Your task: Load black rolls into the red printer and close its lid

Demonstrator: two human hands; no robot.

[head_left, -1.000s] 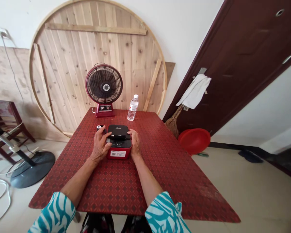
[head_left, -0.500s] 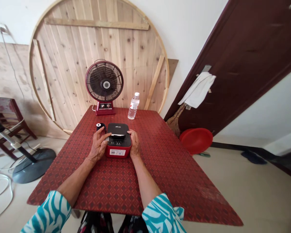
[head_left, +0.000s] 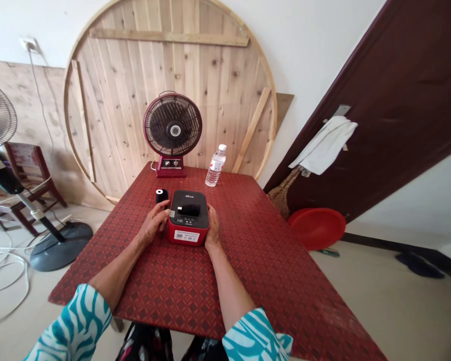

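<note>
A small red box with a black lid [head_left: 188, 218] sits in the middle of the red patterned table [head_left: 248, 260]. My left hand [head_left: 154, 224] rests against its left side, fingers curled on the edge. My right hand [head_left: 212, 229] lies along its right side, fingers pressed flat to it. Both hands hold the box between them. A small black roll [head_left: 161, 195] stands just behind my left hand, apart from it.
A red desk fan [head_left: 172, 131] and a clear water bottle [head_left: 215, 166] stand at the table's far edge. A round wooden tabletop [head_left: 135, 90] leans on the wall behind. A standing fan [head_left: 7, 165] and cables are left; a red basin [head_left: 317, 228] and door are right.
My left hand has come off the lid's top and now sits lower on the box's left side. The view has shifted left and slightly back; the box stays in place.
</note>
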